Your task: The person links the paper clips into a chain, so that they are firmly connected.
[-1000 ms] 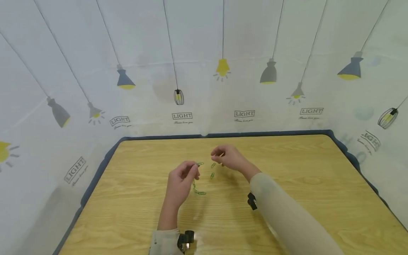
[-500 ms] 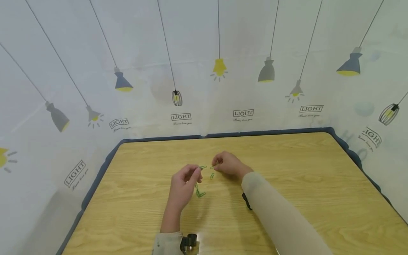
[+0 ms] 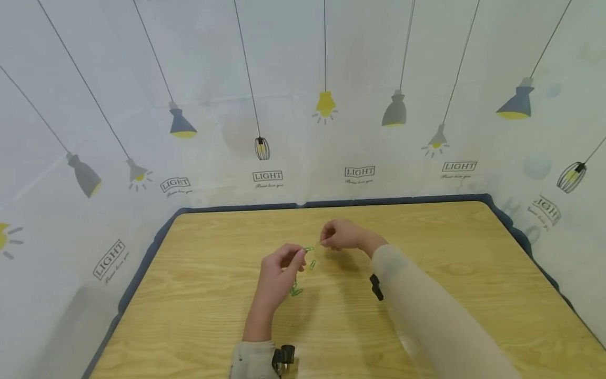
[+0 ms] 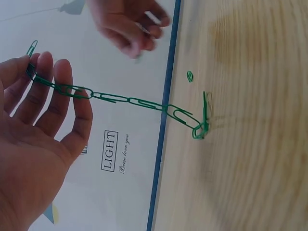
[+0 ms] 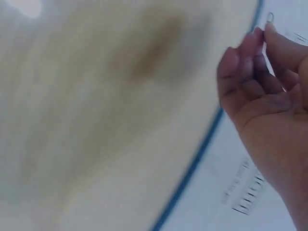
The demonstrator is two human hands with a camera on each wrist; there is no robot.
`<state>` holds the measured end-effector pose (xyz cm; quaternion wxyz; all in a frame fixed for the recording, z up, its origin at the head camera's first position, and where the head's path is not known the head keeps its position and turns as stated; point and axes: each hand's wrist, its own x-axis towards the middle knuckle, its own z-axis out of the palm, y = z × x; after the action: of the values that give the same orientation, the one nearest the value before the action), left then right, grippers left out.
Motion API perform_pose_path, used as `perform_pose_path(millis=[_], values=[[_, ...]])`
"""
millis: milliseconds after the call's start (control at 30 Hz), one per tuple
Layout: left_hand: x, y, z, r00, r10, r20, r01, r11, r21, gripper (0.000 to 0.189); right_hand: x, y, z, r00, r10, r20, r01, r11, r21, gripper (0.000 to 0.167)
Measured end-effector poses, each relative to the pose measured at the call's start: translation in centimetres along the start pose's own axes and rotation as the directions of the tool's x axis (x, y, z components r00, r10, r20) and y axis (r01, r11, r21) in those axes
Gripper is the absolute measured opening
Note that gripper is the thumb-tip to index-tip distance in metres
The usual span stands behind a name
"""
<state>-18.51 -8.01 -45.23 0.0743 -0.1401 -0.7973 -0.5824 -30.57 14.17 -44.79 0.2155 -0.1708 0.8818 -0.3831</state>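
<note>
My left hand (image 3: 279,273) pinches the upper end of a chain of green paper clips (image 4: 147,103) between thumb and fingers. One clip of it sticks up past the fingertips, and the chain hangs down past the other fingers until its lowest clips meet the tabletop. Just to the right, my right hand (image 3: 342,235) holds a single paper clip (image 5: 270,18) at the tips of thumb and forefinger, its loop poking out. That clip faces the chain's top end, with a small gap between them in the head view. A loose green paper clip (image 3: 313,265) lies on the table below both hands.
The wood-grain table (image 3: 199,295) has a dark blue edge (image 3: 236,208) along its back and sides. Behind it rises a pale wall covering (image 3: 303,63) printed with hanging lamps. Black wrist cameras (image 3: 284,356) sit on both sleeves.
The right hand has gone down to the table, picked up one of two loose paper clips and lifted it. The left hand has shifted slightly right with the chain.
</note>
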Motion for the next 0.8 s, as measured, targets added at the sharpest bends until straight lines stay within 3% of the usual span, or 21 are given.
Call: perform_pose_path(millis=[233, 400, 800], values=[[0.2, 0.2, 0.2, 0.997, -0.029, -0.067, 0.031, 0.999, 0.022, 0.019, -2.8, -3.3, -2.3, 0.986, -0.12, -0.116, 0.139, 0.974, 0.179, 0.018], [0.3, 0.3, 0.3, 0.995, -0.025, -0.099, 0.028, 0.999, 0.031, 0.017, -4.6, -4.8, -2.0, 0.981, -0.126, -0.148, 0.154, 0.969, 0.195, 0.018], [0.5, 0.0, 0.9, 0.996, 0.001, -0.088, 0.007, 0.996, 0.091, 0.02, -6.5, -6.5, 0.3, 0.975, -0.154, -0.159, 0.182, 0.966, 0.182, 0.018]])
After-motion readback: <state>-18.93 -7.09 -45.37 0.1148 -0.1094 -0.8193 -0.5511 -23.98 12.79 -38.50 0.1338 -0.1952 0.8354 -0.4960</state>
